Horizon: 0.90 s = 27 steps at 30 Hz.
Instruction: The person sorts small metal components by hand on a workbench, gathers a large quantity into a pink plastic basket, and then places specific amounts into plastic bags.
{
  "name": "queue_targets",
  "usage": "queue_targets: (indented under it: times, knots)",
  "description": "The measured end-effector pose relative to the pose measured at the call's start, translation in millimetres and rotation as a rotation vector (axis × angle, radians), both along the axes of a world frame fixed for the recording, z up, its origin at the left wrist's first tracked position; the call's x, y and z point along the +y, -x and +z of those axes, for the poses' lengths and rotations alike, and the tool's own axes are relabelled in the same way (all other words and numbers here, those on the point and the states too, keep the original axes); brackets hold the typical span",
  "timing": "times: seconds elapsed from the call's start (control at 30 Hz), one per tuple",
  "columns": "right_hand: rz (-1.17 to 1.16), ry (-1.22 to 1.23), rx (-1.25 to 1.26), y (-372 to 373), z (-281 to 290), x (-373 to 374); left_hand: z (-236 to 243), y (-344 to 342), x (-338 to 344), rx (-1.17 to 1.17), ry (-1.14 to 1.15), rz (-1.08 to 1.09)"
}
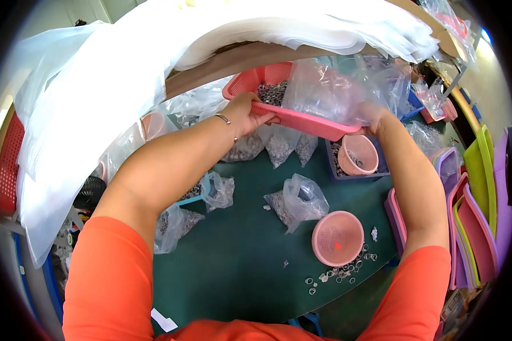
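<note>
Both my arms reach forward to a pink plastic basket (301, 118), held up and tilted over the far side of the table. My left hand (247, 116) is closed on its near rim, thumb along the side. At the right end my right hand (374, 118), smeared by motion, grips the basket's corner beside a clear plastic bag (327, 91) lying in it. Small grey metal pieces (272, 92) fill the basket's left part. Below its right end, a small pink bowl (358, 154) stands in a dark blue bin (355, 177) holding similar pieces.
A pink bowl (338, 238) sits on the green table (227, 273) beside scattered metal rings (344, 274). Several bags of pieces, including one clear bag (301, 198), lie about. Colored baskets (478, 227) are stacked at right. A shelf (233, 62) with white sheets overhangs the far side.
</note>
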State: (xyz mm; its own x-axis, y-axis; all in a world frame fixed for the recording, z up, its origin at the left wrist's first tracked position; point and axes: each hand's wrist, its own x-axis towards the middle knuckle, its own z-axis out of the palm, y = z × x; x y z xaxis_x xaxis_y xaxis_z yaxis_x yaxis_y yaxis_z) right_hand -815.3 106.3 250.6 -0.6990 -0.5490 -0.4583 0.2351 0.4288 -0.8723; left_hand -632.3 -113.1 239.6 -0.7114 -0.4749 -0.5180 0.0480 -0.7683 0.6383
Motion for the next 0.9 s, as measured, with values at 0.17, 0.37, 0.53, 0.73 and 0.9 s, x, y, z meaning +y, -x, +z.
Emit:
queue_targets:
  times: [0.17, 0.37, 0.53, 0.73, 0.9]
  knots:
    - [0.052, -0.008, 0.04, 20, 4, 0, -12, 32, -8, 0.031, -0.008, -0.079]
    - [0.05, -0.001, 0.108, 28, 22, -36, -28, 46, -25, 0.194, 0.205, -0.08]
    - [-0.023, 0.042, 0.24, 55, -8, -89, -22, 19, -31, 0.177, 0.272, -0.246]
    - [-0.11, 0.279, 0.111, 129, -43, -172, -18, -89, 0, -0.002, 0.312, -0.297]
    - [0.094, 0.237, 0.131, 207, -69, -184, -49, -191, -3, -0.012, 0.263, -0.151]
